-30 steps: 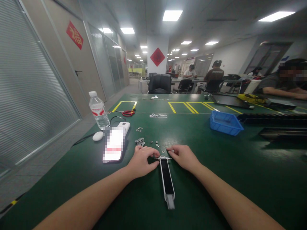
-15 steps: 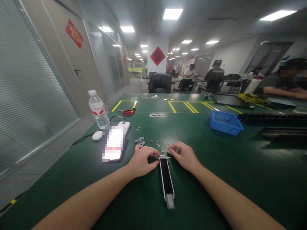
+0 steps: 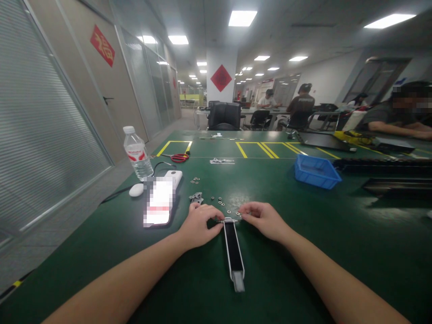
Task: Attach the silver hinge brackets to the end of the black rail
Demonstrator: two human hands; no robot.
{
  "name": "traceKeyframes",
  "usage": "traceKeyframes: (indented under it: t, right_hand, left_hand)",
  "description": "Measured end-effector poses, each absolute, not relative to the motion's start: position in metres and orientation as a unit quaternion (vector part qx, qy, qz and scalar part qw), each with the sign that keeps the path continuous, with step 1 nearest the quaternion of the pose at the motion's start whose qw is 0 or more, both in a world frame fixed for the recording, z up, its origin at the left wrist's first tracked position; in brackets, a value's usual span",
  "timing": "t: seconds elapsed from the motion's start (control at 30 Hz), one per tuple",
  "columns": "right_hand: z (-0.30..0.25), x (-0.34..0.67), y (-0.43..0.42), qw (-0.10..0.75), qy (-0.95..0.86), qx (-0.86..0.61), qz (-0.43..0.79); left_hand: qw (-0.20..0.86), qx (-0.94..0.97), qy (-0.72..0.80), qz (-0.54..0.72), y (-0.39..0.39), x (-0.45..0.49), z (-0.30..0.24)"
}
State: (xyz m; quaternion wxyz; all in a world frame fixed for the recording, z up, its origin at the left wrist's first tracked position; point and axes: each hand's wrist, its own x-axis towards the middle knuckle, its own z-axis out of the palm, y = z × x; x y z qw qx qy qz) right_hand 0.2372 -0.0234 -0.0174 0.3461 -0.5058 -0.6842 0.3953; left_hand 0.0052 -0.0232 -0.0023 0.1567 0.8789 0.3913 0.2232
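A long narrow part with a white frame and a black strip (image 3: 234,247) lies on the green table, a grey tab (image 3: 239,282) at its near end. A thin rod crosses its far end. My left hand (image 3: 201,226) is closed, with thumb and forefinger at the rod's left end. My right hand (image 3: 266,220) is pinched at the rod's right end; whatever lies between its fingertips is too small to make out. A small metal ring (image 3: 237,213) lies close to these fingertips. Several nuts and washers (image 3: 220,202) lie just beyond, and grey metal pieces (image 3: 196,198) sit behind my left hand.
Left of my hands are a lit phone (image 3: 158,202), a white power bank (image 3: 175,176), a white mouse-like object (image 3: 136,190) and a water bottle (image 3: 138,155). Red-handled scissors (image 3: 179,157) lie farther back. A blue bin (image 3: 317,172) stands right. People sit beyond the table.
My right hand has shifted slightly to the right, and a small ring now shows by its fingertips. My left hand stays at the rod's left end.
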Motion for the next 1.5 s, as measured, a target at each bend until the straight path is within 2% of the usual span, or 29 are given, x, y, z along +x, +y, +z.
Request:
traceKeyframes:
  t: [0.17,0.93,1.5]
  right_hand:
    - [-0.016,0.237,-0.025,0.324,-0.665,-0.497,0.454]
    - [-0.014,0.229,-0.030,0.322,-0.689,-0.485,0.432]
    - [-0.002,0.230,-0.035,0.278,-0.676,-0.503,0.462]
  left_hand:
    - [0.159,0.880,0.389,0.223,-0.023,0.005,-0.003]
    - [0.157,0.876,0.392,0.231,-0.025,0.004,0.001]
    - [0.165,0.873,0.391,0.239,-0.025,0.004,-0.001]
